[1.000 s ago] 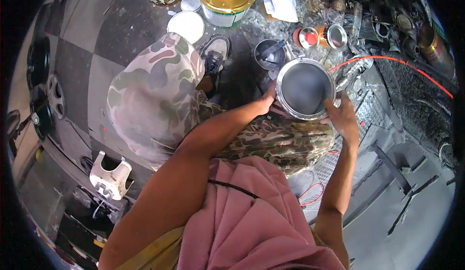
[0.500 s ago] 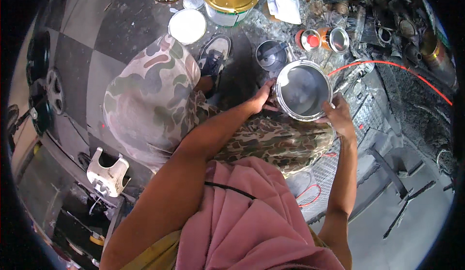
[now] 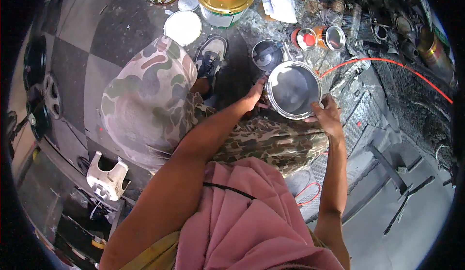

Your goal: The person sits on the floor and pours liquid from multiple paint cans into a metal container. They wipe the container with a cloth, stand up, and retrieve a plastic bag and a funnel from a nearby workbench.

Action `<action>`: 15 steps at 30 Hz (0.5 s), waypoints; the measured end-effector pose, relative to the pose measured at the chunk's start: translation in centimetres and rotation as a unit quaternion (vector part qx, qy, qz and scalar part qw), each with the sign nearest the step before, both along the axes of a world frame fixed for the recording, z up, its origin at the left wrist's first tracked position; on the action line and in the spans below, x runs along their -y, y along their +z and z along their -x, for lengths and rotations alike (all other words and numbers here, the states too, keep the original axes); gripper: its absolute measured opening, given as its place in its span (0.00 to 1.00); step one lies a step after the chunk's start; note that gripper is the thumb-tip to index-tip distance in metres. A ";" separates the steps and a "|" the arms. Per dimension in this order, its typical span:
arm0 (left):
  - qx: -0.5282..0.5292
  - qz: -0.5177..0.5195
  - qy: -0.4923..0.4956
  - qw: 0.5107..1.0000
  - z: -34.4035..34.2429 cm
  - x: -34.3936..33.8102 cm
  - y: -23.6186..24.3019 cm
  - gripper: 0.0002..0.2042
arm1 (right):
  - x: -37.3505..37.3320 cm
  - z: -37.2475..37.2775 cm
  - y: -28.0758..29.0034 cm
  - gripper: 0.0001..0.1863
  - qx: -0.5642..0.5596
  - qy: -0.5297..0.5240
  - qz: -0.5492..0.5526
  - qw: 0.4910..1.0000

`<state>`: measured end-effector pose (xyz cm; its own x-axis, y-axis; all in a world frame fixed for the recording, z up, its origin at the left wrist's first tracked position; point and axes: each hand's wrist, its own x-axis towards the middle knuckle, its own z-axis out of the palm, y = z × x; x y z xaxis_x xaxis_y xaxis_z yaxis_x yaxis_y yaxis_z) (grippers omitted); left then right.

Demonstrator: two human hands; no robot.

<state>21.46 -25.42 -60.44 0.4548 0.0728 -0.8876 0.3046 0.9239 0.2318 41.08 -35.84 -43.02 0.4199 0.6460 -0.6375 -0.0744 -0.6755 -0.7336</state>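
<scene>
Evidently, the open metal can [image 3: 289, 115] is held between the two hands, just forward of the camouflage trouser leg [image 3: 271, 141], its round mouth facing up toward the wearer; exact tilt of its axis cannot be told. The left hand [image 3: 254, 96] bears against its left wall, fingers partly hidden. The right hand [image 3: 328, 116] grips its near right rim. Both hands touch the can, so neither is nearer. A smaller grey cup [image 3: 264, 64] stands just beyond, forward and left; farther forward and right, a red-capped tin [image 3: 307, 39] adjoins an orange tin [image 3: 335, 38].
</scene>
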 end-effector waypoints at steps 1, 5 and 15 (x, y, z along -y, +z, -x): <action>0.001 -0.008 0.008 1.000 0.1 0.0 -0.1 0.32 | -0.1 0.1 0.1 0.18 -0.001 0.000 -0.001 1.000; -0.001 -0.011 0.019 1.000 0.2 0.2 -1.3 0.33 | -0.4 0.6 0.4 0.18 -0.014 -0.003 0.031 0.999; -0.004 -0.055 -0.027 0.998 0.9 -0.5 -3.4 0.31 | 2.9 0.9 -2.5 0.21 -0.099 -0.058 0.010 0.993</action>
